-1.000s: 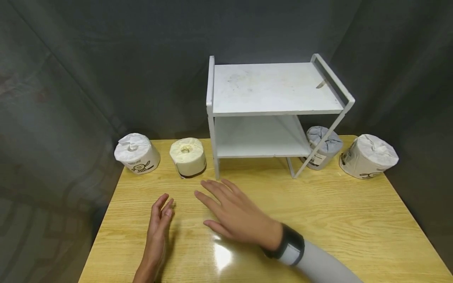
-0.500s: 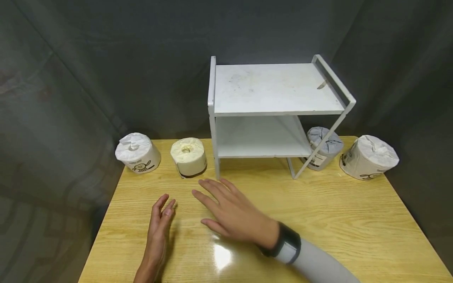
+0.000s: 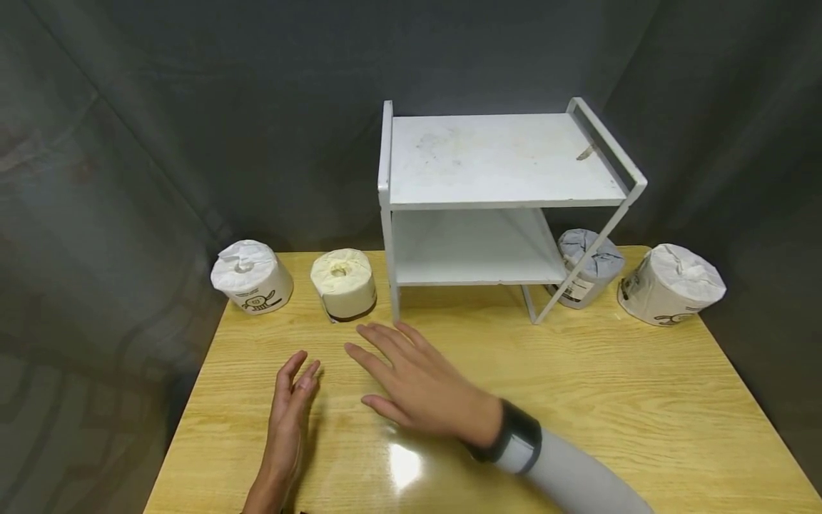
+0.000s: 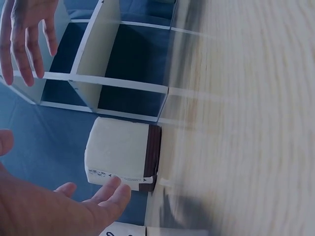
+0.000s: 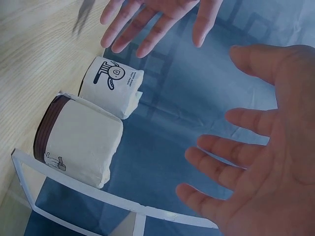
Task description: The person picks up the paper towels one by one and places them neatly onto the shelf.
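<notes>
My left hand (image 3: 286, 421) hovers over the left part of the table, fingers loosely extended and holding nothing. To its right, my right hand (image 3: 424, 385) is spread palm down above the wood, also holding nothing. Beyond them, the cream toilet roll (image 3: 344, 284) with a dark band at its base stands upright; it also shows in the left wrist view (image 4: 120, 152) and the right wrist view (image 5: 81, 140). At the back left stands a white wrapped toilet roll (image 3: 252, 277) with a printed cartoon figure.
A white two-tier shelf rack (image 3: 507, 160) stands at the back of the wooden table (image 3: 616, 414). Behind its right leg is a grey wrapped toilet roll (image 3: 587, 268). Another white wrapped roll (image 3: 671, 285) stands at the right edge. A dark curtain (image 3: 289, 128) hangs behind.
My right hand has drifted slightly left. The left hand has hardly moved, and the rolls and rack stay where they were.
</notes>
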`<state>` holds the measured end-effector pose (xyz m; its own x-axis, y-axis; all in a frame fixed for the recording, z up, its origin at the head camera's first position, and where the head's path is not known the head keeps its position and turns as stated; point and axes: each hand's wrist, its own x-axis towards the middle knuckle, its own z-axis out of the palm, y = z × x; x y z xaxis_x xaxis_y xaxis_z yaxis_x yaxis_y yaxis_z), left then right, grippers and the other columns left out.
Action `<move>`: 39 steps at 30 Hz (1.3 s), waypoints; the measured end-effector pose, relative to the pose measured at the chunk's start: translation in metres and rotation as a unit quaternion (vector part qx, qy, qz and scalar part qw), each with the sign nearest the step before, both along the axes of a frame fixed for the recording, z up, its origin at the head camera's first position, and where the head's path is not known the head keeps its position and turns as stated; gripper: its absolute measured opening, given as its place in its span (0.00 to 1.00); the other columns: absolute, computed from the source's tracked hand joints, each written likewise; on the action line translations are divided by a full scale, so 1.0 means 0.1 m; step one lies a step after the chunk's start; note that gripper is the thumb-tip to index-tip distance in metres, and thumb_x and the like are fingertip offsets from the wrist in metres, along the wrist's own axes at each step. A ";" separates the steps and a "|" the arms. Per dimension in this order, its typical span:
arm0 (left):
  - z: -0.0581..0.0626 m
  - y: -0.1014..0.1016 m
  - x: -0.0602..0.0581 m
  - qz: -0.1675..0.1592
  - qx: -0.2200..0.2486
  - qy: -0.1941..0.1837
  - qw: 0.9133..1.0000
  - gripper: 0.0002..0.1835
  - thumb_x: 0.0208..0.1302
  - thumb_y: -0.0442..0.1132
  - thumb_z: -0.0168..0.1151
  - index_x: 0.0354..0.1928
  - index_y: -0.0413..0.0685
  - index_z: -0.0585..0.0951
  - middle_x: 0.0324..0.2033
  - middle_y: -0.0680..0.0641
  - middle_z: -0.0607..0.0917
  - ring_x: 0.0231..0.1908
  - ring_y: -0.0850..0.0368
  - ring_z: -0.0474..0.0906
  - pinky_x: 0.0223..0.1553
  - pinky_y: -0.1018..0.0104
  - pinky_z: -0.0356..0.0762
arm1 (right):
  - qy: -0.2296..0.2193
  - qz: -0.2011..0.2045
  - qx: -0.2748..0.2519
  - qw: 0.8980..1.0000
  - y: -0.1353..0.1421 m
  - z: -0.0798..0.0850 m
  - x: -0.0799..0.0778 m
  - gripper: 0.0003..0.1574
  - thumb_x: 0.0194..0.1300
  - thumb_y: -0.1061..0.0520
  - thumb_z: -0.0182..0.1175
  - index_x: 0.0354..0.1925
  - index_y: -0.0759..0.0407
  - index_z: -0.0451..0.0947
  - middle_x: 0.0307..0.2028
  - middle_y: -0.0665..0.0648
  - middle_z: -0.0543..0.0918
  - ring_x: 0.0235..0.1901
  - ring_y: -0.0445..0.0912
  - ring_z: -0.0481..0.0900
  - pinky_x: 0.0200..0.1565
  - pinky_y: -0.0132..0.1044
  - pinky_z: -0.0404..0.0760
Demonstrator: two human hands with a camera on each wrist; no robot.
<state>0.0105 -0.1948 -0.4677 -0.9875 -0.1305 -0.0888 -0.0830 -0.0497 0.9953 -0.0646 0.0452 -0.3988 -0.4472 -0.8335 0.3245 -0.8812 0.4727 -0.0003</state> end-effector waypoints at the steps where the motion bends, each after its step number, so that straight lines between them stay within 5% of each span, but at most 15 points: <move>1: 0.00 0.00 0.00 0.000 0.000 0.001 1.000 0.32 0.87 0.48 0.40 0.83 0.45 0.47 0.81 0.40 0.46 0.79 0.41 0.53 0.76 0.64 0.59 | 0.000 0.000 0.001 1.000 0.00 0.00 0.00 0.45 0.78 0.33 0.55 0.81 0.53 0.62 0.80 0.62 0.63 0.79 0.54 0.62 0.78 0.55 0.60; 15: -0.01 -0.01 0.00 0.017 -0.003 -0.010 1.000 0.33 0.87 0.49 0.40 0.83 0.45 0.47 0.81 0.39 0.49 0.79 0.42 0.55 0.79 0.54 0.56 | -0.003 0.003 -0.008 1.000 -0.05 -0.02 -0.04 0.45 0.78 0.34 0.56 0.80 0.54 0.62 0.78 0.64 0.64 0.78 0.56 0.64 0.77 0.56 0.63; 24: -0.02 -0.01 -0.01 0.021 0.004 -0.009 1.000 0.34 0.87 0.49 0.41 0.82 0.41 0.46 0.81 0.38 0.47 0.80 0.38 0.52 0.79 0.37 0.47 | -0.013 -0.001 -0.020 1.000 -0.09 -0.05 -0.09 0.45 0.78 0.35 0.55 0.81 0.54 0.60 0.78 0.64 0.65 0.78 0.56 0.64 0.78 0.56 0.61; 33: -0.02 -0.02 -0.04 0.029 0.017 -0.005 0.999 0.34 0.87 0.48 0.42 0.83 0.41 0.45 0.81 0.42 0.48 0.80 0.40 0.52 0.78 0.57 0.58 | -0.016 -0.005 -0.009 1.000 -0.16 -0.03 -0.13 0.45 0.78 0.34 0.56 0.81 0.53 0.60 0.78 0.63 0.65 0.77 0.55 0.64 0.77 0.55 0.61; 39: -0.03 -0.03 -0.05 0.028 0.021 -0.006 0.999 0.33 0.87 0.46 0.41 0.83 0.41 0.44 0.81 0.42 0.48 0.80 0.41 0.53 0.77 0.60 0.59 | -0.020 -0.008 0.001 1.000 -0.20 -0.03 -0.16 0.46 0.78 0.33 0.56 0.81 0.52 0.60 0.79 0.63 0.64 0.78 0.55 0.64 0.79 0.54 0.59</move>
<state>0.0053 -0.1976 -0.4708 -0.9775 -0.1817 -0.1076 -0.0912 -0.0963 0.9912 -0.0803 0.0247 -0.4022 -0.4734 -0.8267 0.3041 -0.8727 0.4870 -0.0348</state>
